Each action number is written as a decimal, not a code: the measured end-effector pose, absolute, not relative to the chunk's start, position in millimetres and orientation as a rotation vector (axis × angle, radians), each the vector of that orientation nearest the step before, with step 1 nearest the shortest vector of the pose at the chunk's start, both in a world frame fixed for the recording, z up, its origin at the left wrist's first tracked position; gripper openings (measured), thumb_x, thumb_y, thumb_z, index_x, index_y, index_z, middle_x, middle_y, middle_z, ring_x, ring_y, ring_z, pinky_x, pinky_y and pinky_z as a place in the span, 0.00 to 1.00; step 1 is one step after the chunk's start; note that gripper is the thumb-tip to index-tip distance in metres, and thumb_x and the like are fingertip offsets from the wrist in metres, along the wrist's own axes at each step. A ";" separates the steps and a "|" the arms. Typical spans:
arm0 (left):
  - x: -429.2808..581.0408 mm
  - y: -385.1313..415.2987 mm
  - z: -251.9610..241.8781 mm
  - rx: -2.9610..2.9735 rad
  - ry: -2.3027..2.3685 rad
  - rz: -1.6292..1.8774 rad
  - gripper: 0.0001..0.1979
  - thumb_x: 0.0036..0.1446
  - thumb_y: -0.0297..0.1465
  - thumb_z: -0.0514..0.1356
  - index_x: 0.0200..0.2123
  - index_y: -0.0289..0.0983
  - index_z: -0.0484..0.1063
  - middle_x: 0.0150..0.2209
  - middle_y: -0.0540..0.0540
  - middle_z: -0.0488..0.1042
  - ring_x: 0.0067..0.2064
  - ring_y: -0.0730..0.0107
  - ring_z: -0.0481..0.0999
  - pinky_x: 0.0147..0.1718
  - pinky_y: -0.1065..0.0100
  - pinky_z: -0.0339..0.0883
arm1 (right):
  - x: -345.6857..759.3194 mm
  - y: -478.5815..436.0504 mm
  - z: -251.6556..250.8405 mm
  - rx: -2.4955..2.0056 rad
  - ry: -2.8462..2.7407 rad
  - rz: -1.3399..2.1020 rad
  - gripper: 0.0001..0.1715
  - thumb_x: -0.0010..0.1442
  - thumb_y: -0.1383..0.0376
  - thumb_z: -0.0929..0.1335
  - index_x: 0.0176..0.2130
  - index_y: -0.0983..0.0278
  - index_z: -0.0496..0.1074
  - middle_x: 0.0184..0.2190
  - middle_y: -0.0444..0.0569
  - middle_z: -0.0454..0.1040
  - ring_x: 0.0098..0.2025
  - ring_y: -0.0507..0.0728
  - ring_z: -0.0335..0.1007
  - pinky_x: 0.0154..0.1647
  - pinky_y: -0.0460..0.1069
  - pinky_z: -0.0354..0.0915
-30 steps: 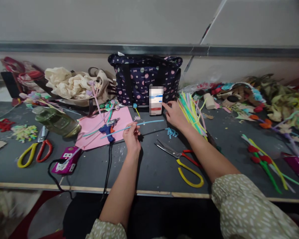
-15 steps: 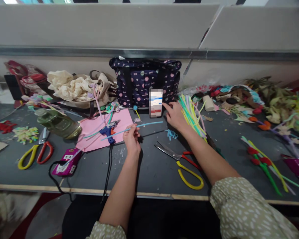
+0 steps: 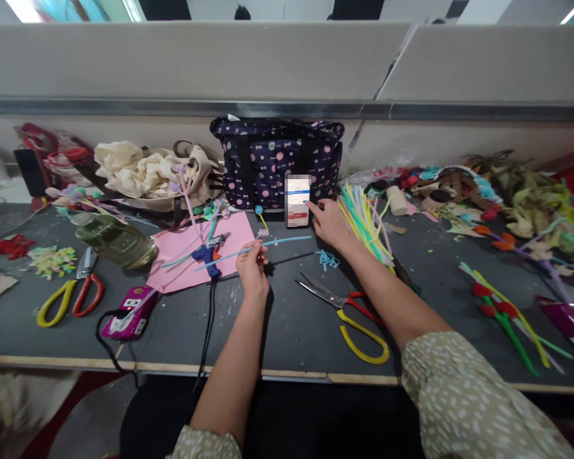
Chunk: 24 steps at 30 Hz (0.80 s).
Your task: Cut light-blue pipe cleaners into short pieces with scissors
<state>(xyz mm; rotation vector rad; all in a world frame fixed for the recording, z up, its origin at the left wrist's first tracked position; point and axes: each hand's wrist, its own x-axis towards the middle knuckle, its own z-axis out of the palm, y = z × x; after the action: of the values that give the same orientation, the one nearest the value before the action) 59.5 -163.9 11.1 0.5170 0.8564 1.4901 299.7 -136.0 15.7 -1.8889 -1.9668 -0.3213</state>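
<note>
Left hand (image 3: 252, 261): pinches one blue stem (image 3: 291, 240) between thumb and fingers above mid-bench (image 3: 277, 331); could let it slip if loosened while busy at the screen.
Right hand (image 3: 333, 221): half-open, holding nothing visible; points an index finger at the phone (image 3: 296, 209), touching or just short, cannot tell.
Phone: stands near the bench's back edge, before the dotted bag (image 3: 263, 156); could topple if pressed hard.
Centre scissors (image 3: 335, 300): lie blades-apart, toward the front edge; could be knocked off if swept by the right forearm.
Glue gun (image 3: 201, 253): rests on pink paper (image 3: 236, 229); could snag the stem if dipped lower.
</note>
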 end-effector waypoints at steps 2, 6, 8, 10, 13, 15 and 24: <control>59.0 -163.5 10.9 0.515 0.852 1.494 0.14 0.37 0.34 0.72 0.28 0.34 0.75 0.23 0.51 0.73 0.21 0.81 0.65 0.19 0.78 0.54 | 299.5 -137.0 16.2 -1.886 -1.961 -0.312 0.34 0.60 0.71 0.62 0.65 0.65 0.65 0.55 0.64 0.63 0.55 0.69 0.60 0.55 0.63 0.63; 57.7 -162.3 9.2 0.515 0.846 1.493 0.14 0.38 0.34 0.72 0.28 0.34 0.75 0.23 0.52 0.73 0.21 0.81 0.65 0.19 0.78 0.54 | 300.2 -151.7 19.8 -1.835 -1.945 -0.292 0.33 0.61 0.71 0.61 0.65 0.66 0.64 0.55 0.64 0.63 0.56 0.69 0.60 0.57 0.65 0.62; 57.2 -161.8 8.0 0.522 0.841 1.497 0.14 0.39 0.34 0.72 0.28 0.34 0.75 0.23 0.51 0.74 0.21 0.81 0.66 0.19 0.78 0.54 | 302.3 -165.3 20.9 -1.793 -1.933 -0.291 0.33 0.61 0.71 0.61 0.65 0.65 0.64 0.55 0.63 0.63 0.57 0.69 0.61 0.57 0.67 0.61; 57.2 -161.7 7.3 0.532 0.838 1.502 0.13 0.39 0.34 0.72 0.29 0.34 0.75 0.23 0.51 0.74 0.21 0.82 0.65 0.19 0.78 0.55 | 305.9 -180.2 21.0 -1.769 -1.923 -0.288 0.33 0.62 0.70 0.61 0.65 0.63 0.64 0.55 0.63 0.63 0.57 0.69 0.61 0.57 0.68 0.61; 57.9 -162.2 7.9 0.536 0.840 1.505 0.13 0.39 0.33 0.72 0.28 0.34 0.76 0.23 0.51 0.73 0.20 0.82 0.64 0.18 0.78 0.55 | 311.7 -197.2 20.3 -1.785 -1.912 -0.270 0.32 0.62 0.69 0.61 0.65 0.63 0.64 0.54 0.62 0.63 0.58 0.69 0.60 0.58 0.67 0.62; 58.5 -163.0 9.2 0.540 0.847 1.500 0.13 0.38 0.34 0.72 0.28 0.34 0.76 0.22 0.51 0.73 0.20 0.82 0.64 0.18 0.78 0.55 | 313.7 -201.0 19.9 -1.801 -1.916 -0.261 0.32 0.62 0.69 0.61 0.65 0.63 0.64 0.54 0.63 0.63 0.58 0.69 0.61 0.57 0.68 0.63; 58.3 -162.5 9.6 0.550 0.860 1.507 0.14 0.38 0.34 0.72 0.28 0.34 0.75 0.23 0.51 0.73 0.21 0.82 0.65 0.18 0.78 0.55 | 300.1 -158.5 15.1 -1.833 -1.949 -0.295 0.34 0.61 0.71 0.62 0.66 0.66 0.63 0.55 0.65 0.64 0.56 0.69 0.61 0.56 0.66 0.63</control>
<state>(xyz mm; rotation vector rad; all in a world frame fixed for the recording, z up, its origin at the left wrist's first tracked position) 58.3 -162.5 9.6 0.5496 0.8600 1.5069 300.1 -158.5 15.1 -1.8331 -1.9492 -0.2952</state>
